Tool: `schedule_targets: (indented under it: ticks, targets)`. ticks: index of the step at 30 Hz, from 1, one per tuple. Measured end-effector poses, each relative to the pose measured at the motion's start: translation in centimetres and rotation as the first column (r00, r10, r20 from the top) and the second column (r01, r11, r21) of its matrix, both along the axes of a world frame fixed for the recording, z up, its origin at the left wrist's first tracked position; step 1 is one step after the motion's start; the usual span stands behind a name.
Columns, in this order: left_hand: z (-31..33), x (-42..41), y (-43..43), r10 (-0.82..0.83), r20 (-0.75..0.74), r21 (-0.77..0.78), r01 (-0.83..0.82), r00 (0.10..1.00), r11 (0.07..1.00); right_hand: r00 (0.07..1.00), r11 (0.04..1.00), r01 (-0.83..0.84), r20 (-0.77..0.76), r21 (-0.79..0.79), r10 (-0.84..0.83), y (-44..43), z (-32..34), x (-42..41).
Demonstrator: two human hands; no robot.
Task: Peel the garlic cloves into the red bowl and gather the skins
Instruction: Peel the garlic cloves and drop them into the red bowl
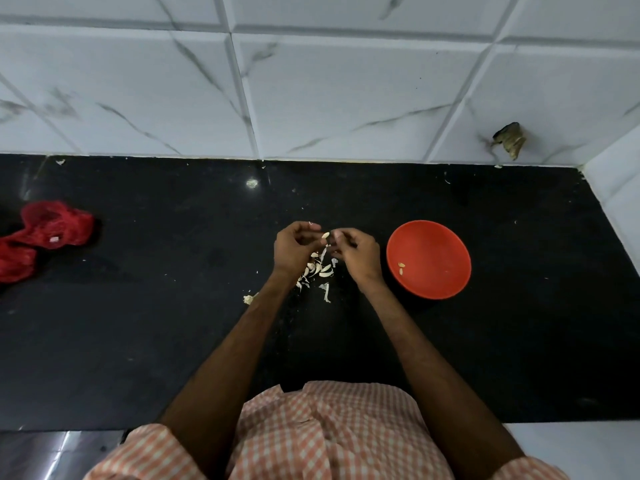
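Both hands meet above a glossy black tabletop (173, 341): the left hand (294, 249) and right hand (356, 254) pinch one small pale clove (325, 236) between curled fingertips. Below them lies a loose heap of papery skins (317, 270) and curved cloves, partly hidden by the wrists. The round, smooth red bowl (428, 259) sits just right of the right hand, with a few tiny peeled pieces inside. A crumpled red mesh bag (45, 233) lies far left, cut off by the edge. Veined white tiles (346, 98) back the tabletop.

red net bag (41, 237) cut off left
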State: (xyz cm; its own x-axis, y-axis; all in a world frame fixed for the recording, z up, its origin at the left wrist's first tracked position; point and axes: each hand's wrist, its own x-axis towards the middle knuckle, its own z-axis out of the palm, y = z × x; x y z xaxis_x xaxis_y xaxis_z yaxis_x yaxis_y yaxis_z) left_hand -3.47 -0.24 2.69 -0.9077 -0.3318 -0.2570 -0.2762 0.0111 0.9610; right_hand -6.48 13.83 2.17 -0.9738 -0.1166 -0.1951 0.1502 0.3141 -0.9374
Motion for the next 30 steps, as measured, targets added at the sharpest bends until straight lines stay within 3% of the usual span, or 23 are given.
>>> schedule_targets:
  ticks: [7,13,15,18,21,24,26,28,30]
  targets:
    - [0.1,-0.7,1.6,-0.111,0.013,-0.352,0.108,0.994,0.93,0.997,0.994,0.076,-0.005,-0.074,-0.077,1.1,0.9,0.0]
    - [0.2,-1.2,4.2,-0.245,0.084,-0.3,0.259,0.966,0.918,0.905,0.868,0.406,0.258,-0.285,-0.339,6.2,2.0,-1.6]
    - [0.0,-1.2,4.4,-0.257,0.112,-0.287,0.279,0.96,0.916,0.862,0.843,0.478,0.318,-0.247,-0.395,8.2,1.8,-2.0]
    - [-0.6,-1.1,3.8,-0.257,0.121,-0.334,0.283,0.959,0.899,0.865,0.897,0.443,0.269,-0.007,-0.425,10.2,0.9,-2.0]
    - [-0.9,-0.5,2.3,-0.231,0.155,-0.465,0.278,0.96,0.841,0.915,0.931,0.337,0.181,0.143,-0.359,10.2,0.5,-1.4]
    - [-1.2,0.4,0.4,-0.289,0.27,-0.63,0.396,0.918,0.669,0.953,0.914,0.302,-0.089,0.272,-0.289,8.6,0.7,-0.7]
    - [-1.5,1.1,-0.3,-0.339,0.371,-0.658,0.502,0.865,0.561,0.946,0.923,0.248,-0.28,0.294,-0.165,7.0,1.0,-0.3]
    - [-2.1,1.7,-0.5,-0.354,0.419,-0.668,0.548,0.836,0.504,0.951,0.934,0.058,-0.305,0.353,0.056,5.2,0.4,0.1]
    - [-2.4,2.0,-0.5,-0.346,0.414,-0.696,0.538,0.842,0.476,0.934,0.872,-0.179,-0.199,0.455,0.295,3.5,-0.9,0.9]
